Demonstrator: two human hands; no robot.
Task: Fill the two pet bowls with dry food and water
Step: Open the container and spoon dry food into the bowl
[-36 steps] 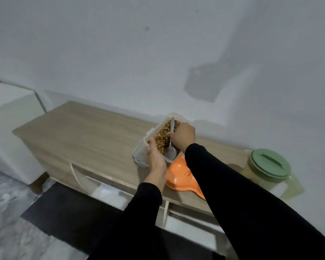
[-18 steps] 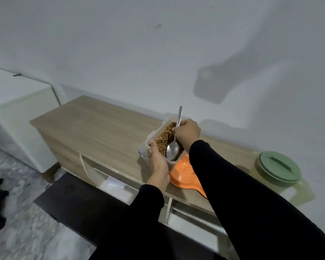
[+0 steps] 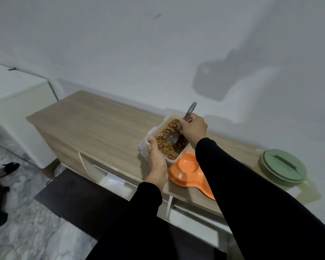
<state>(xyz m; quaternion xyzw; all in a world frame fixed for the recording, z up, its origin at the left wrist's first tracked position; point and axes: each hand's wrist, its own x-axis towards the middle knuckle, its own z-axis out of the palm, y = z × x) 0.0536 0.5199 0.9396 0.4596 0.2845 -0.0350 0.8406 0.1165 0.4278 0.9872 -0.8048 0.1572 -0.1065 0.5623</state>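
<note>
With the tub (image 3: 168, 139) gripped by the left hand (image 3: 156, 162) above the orange bowl (image 3: 186, 170), the spoon (image 3: 178, 128), pinched by right-hand fingers (image 3: 184, 123), should be loaded level.

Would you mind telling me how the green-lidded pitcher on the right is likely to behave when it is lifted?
The pitcher looks like stiff plastic, so it should keep its shape. Its handle sits to one side, so it may swing or tilt when raised. How full it is cannot be seen past the green lid, so expect possible weight and sloshing.
</note>
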